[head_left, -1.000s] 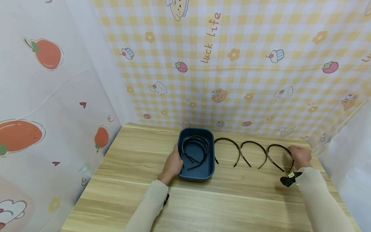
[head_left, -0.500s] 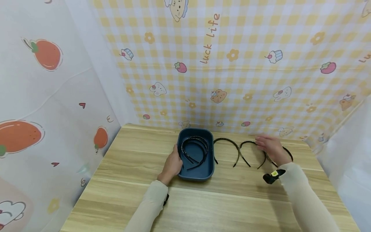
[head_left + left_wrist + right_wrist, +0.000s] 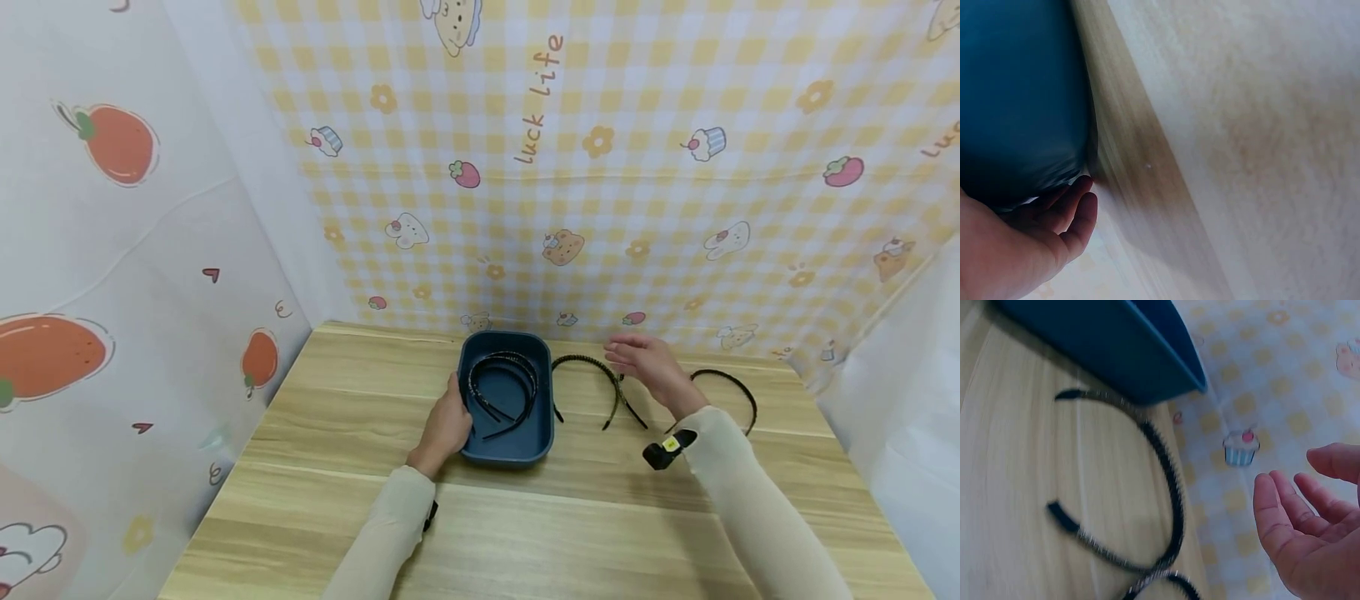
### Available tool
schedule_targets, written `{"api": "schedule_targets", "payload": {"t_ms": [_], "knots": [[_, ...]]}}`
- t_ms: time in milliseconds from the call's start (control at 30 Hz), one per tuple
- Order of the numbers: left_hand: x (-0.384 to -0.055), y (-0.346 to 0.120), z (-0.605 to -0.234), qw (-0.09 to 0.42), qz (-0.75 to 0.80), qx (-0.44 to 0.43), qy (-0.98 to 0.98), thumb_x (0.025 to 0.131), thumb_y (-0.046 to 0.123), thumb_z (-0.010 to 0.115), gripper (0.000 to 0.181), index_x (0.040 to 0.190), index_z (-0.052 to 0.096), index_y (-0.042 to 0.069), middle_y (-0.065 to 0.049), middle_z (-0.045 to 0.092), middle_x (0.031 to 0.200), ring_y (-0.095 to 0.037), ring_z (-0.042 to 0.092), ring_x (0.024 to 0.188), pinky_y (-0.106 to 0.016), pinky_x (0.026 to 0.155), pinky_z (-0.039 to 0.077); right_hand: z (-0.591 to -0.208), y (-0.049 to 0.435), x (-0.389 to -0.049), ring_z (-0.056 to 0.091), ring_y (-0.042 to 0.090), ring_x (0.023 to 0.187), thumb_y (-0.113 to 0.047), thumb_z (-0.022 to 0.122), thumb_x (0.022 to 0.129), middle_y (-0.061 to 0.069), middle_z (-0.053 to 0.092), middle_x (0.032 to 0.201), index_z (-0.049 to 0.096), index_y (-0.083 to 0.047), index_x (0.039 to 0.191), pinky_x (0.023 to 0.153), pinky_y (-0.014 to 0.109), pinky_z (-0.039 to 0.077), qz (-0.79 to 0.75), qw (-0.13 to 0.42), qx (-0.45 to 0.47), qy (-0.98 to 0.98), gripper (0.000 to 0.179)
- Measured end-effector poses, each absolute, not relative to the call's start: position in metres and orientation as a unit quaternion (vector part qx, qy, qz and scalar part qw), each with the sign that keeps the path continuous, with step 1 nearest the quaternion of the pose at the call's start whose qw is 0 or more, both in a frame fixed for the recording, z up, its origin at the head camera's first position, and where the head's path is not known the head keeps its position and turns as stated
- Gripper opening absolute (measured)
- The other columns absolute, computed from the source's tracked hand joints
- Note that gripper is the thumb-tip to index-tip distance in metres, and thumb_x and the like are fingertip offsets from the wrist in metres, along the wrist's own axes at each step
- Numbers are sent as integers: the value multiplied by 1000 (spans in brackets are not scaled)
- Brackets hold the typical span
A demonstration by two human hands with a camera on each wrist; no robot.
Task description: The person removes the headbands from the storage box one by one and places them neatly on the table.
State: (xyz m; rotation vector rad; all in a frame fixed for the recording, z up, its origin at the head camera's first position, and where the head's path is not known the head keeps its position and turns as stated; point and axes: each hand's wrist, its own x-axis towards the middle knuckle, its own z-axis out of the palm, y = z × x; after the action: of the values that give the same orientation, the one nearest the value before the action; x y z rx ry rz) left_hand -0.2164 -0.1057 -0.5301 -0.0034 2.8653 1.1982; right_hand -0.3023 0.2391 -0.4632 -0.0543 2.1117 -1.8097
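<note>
My left hand (image 3: 446,425) holds the left wall of a dark blue plastic basin (image 3: 546,400), with its fingers (image 3: 1079,219) bent against the outside in the left wrist view. Several thin black headbands (image 3: 531,371) lie inside the basin. My right hand (image 3: 647,364) is in the air to the right, fingers loosely spread and thumb apart, holding nothing. Below and left of it, a beaded black headband (image 3: 1175,487) lies on the table close to the basin. A second headband (image 3: 636,414) is mostly hidden behind the right hand. Farther right lies a third headband (image 3: 748,394).
Everything lies on a light wood-grain table (image 3: 540,533). A yellow checked cloth (image 3: 480,217) with printed figures hangs at the back edge. White printed sheeting (image 3: 187,350) covers the left side, and plain white sheeting (image 3: 892,400) stands at the right.
My right hand has let go of the rightmost headband and moved left over the row, its fingers now relaxed. The left hand and the basin have stayed in place.
</note>
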Motion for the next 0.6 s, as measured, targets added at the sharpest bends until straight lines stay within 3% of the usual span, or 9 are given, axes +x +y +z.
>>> {"api": "schedule_targets", "payload": {"t_ms": [333,600], "knots": [[-216,-106,-529,21,386,-3,922,96,0,40,65,156,14,-6,-9,51,67,-18,43,49,-31,48,32,-453,183,-300,36,45,139,-9,42,106,32,36,150,34,11,147,110,46,38,-638,235,-65,730,48],[-217,-106,-531,21,383,-5,923,95,-1,42,67,156,14,-5,-9,53,71,-19,46,53,-31,50,33,-450,146,-291,28,41,145,-12,48,103,27,22,159,21,8,154,116,49,27,-624,303,-57,718,61]]}}
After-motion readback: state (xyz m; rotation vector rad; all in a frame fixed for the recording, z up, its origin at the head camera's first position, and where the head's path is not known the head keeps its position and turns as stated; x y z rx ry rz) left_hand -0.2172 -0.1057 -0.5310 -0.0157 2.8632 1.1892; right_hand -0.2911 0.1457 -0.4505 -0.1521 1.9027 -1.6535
